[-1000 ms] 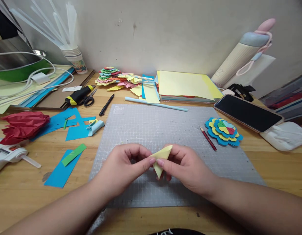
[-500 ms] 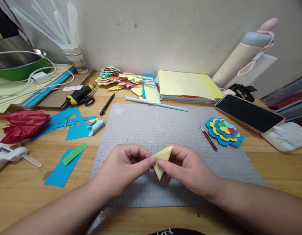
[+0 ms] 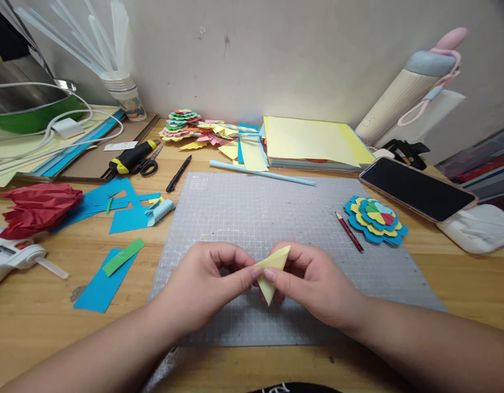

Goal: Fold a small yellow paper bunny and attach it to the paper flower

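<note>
Between my two hands is a small folded piece of pale yellow paper [image 3: 276, 261], roughly triangular, with one tip up to the right and another pointing down. My left hand [image 3: 219, 281] pinches its left corner between thumb and fingers. On the other side, my right hand [image 3: 313, 281] presses its thumb on the front of the paper, with the fingers behind and partly hidden. Both hands are just above a grey cutting mat [image 3: 252, 213]. Right of them lie a red pencil [image 3: 349, 232] and a layered paper flower [image 3: 375, 219] in blue and yellow.
At left are blue paper pieces [image 3: 100, 286], crumpled red paper [image 3: 39, 210] and a glue gun [image 3: 15, 256]. Scissors [image 3: 149, 164], a black pen [image 3: 179, 173], a light blue paper stick [image 3: 262, 173] and a paper stack [image 3: 313, 139] lie behind. A phone [image 3: 418, 188] is at right.
The folded yellow paper has shifted very slightly, its lower tip a little further down and right. Both hands keep their pinch on it.
</note>
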Demonstrator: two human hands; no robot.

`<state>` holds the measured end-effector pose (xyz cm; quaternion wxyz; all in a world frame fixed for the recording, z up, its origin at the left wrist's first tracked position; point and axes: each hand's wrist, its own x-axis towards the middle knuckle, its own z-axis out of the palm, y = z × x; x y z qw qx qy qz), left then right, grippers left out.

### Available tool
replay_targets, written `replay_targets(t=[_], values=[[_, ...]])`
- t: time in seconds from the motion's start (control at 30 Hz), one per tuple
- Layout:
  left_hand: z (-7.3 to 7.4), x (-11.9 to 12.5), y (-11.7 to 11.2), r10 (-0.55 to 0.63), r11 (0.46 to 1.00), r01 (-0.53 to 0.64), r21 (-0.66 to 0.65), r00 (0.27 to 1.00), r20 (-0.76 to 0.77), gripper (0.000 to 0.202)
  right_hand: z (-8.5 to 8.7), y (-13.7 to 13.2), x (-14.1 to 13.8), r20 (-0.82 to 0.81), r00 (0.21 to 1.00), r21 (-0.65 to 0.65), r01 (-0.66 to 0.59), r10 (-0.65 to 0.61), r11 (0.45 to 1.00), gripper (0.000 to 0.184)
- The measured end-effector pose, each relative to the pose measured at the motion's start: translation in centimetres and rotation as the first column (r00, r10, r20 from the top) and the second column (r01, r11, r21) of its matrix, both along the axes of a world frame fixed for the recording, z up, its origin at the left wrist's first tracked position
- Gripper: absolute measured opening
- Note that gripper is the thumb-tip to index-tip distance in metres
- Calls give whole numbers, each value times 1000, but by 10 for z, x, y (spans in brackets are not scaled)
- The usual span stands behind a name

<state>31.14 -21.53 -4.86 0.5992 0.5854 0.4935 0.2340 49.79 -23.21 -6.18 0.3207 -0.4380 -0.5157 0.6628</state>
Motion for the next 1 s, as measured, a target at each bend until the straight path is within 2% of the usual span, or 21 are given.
replay_targets(t=[0.27, 0.53, 0.77, 1.0], values=[[0, 0, 0, -10, 1000, 10, 18, 1000, -16, 20, 1, 1, -1, 2, 1000, 4, -2, 2, 1000, 26], [0, 2, 0, -25, 999, 28, -29, 996, 82, 12, -1, 1, 1, -36, 999, -58, 21, -23, 998, 25], [1, 0, 1, -32, 997, 30, 72, 999, 33, 20, 1, -1, 0, -35, 999, -48, 23, -25, 999, 25], [-1, 0, 1, -32, 990, 37, 137, 999, -41, 19, -2, 1, 0, -46, 999, -33, 18, -19, 999, 27]])
